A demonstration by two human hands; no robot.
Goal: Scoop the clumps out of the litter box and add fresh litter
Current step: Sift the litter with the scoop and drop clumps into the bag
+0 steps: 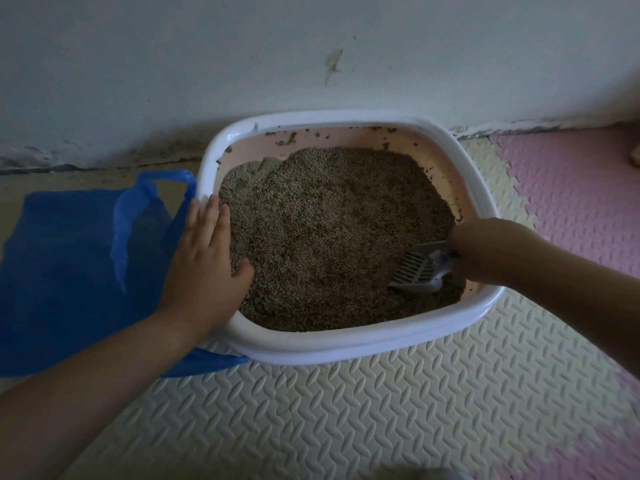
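Home floor corner: foam puzzle mats, scuffed wall, litter box.

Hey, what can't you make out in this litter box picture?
- Scoop handle: head view, hidden inside the right hand.
- Bag contents: not visible through the blue plastic.
- Clumps in the litter: too dim and grainy to tell.
- Left rim of the litter box: covered by the left hand.

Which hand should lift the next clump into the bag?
Right hand: it already grips the scoop, set in the litter. Left hand lies flat on the litter box rim beside the blue bag.
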